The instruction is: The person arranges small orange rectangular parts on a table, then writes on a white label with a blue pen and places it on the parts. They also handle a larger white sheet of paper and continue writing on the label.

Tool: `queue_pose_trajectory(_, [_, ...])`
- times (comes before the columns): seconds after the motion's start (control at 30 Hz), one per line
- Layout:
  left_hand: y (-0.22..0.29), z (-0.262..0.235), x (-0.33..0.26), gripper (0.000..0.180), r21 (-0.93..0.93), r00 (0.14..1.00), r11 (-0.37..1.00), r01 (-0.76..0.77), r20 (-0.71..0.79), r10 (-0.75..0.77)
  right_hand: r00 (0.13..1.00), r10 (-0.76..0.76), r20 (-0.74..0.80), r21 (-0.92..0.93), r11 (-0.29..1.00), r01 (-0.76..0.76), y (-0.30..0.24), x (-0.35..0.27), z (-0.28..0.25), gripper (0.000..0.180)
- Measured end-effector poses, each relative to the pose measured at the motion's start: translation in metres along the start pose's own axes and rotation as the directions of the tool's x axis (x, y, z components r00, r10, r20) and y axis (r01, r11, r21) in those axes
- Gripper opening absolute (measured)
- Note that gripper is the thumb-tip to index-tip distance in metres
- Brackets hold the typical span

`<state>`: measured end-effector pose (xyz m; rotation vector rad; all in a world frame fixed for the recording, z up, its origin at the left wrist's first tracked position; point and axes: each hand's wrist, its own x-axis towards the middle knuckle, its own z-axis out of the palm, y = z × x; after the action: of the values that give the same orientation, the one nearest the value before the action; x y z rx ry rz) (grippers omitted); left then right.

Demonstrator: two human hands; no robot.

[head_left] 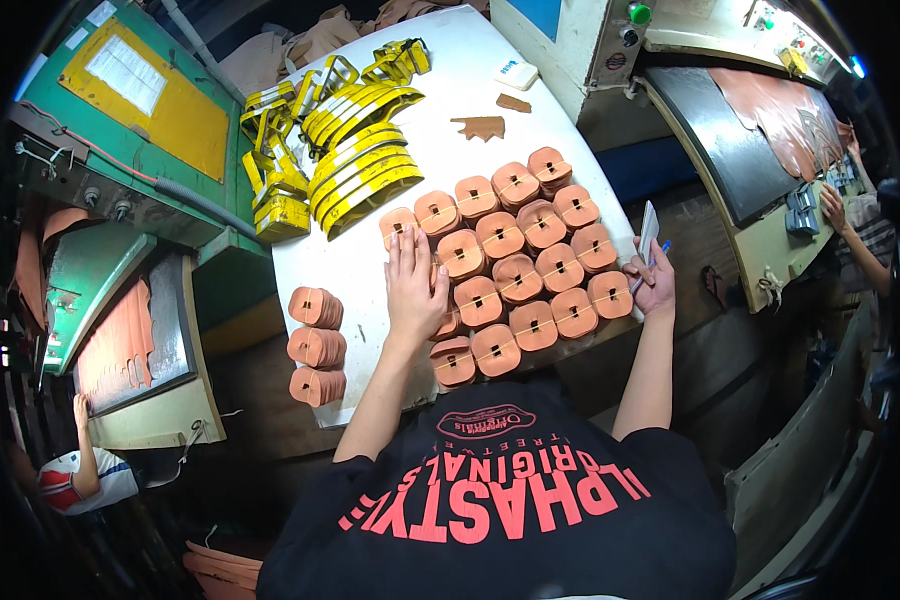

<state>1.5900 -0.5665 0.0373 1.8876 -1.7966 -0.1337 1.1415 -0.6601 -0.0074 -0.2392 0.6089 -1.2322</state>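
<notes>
Stacks [489,230] of round-cornered tan pieces sit in close, slanting rows on the right half of the white bench [450,85], near its front edge, in front of you. Most show a thin pale band across the top and a small dark slot in the middle. Your left hand [416,285] lies palm down over the left side of the group, its fingers stretched out and reaching onto a stack, not closed around anything. Your right hand [653,287], just beside the right edge of the group, is closed on a thin pale pad [648,222], with a blue pen [666,246] beside it. Your two hands are well apart, with stacks between them.

To the left, three more piles [316,347] stand in a line near the bench's left edge. Behind them, yellow frames [365,180] are heaped together. Farther back lie two brown scraps [481,127] and a white block [517,76]. Beyond the bench, brown sheets lie at the stations on both sides, the left one [117,340] and the right one [770,110], each with another person's arm beside it.
</notes>
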Motion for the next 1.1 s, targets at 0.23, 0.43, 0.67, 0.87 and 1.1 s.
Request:
queue_pose_trajectory(0.23, [-0.001, 0.002, -0.001, 0.065, -0.080, 0.999, 0.997, -0.005, -0.048, 0.001, 0.995, -0.030, -0.099, 0.007, 1.000, 0.030, 0.001, -0.001, 0.007, 0.033])
queue_pose_trajectory(0.43, [-0.003, 0.002, 0.000, 0.065, -0.095, 0.999, 0.995, -0.019, -0.046, 0.015, 0.995, -0.023, -0.093, 0.001, 1.000, 0.023, 0.001, -0.001, 0.005, 0.035])
queue_pose_trajectory(0.67, [-0.003, 0.002, 0.000, 0.065, -0.106, 0.999, 0.994, -0.013, -0.037, 0.009, 0.998, 0.003, -0.057, -0.011, 1.000, -0.004, 0.001, -0.001, 0.001, 0.040])
queue_pose_trajectory(0.87, [0.001, -0.005, 0.003, 0.067, -0.068, 0.998, 0.996, 0.050, 0.045, -0.047, 0.993, 0.011, -0.122, -0.027, 1.000, -0.014, 0.002, -0.003, 0.017, 0.040])
queue_pose_trajectory(1.1, [0.039, -0.004, 0.005, 0.072, 0.010, 0.950, 0.953, 0.302, 0.077, -0.302, 0.998, -0.002, -0.066, 0.014, 1.000, 0.003, 0.000, 0.004, -0.005, 0.037])
